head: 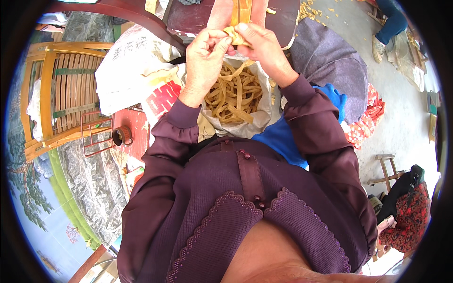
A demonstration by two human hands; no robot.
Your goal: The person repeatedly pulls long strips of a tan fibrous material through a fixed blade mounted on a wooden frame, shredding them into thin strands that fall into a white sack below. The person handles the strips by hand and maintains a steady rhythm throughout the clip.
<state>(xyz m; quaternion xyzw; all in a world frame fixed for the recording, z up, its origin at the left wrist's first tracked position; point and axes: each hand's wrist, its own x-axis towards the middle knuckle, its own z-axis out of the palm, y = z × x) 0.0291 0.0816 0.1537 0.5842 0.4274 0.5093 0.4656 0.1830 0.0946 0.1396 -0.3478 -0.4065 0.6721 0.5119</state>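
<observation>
My left hand point(206, 58) and my right hand point(266, 47) meet near the top of the view. Between them they pinch a folded, yellowish, leathery strip point(234, 34), its ends partly hidden by the fingers. Just beneath the hands stands an open white sack point(262, 109) holding a heap of similar tan-yellow dried strips point(237, 93). Past the fingertips, a pink cloth band point(219, 16) lies on a dark red wooden seat point(185, 17). A glossy yellow flat piece point(242, 10) rests over the band.
At left are a stuffed white sack point(127, 67), a slatted bamboo chair point(76, 85) and a brown mug point(121, 136) by a red stool point(132, 123). Grey cloth point(327, 60) lies at right. Another person's leg point(391, 23) shows beyond yellow scraps point(313, 12) on the floor.
</observation>
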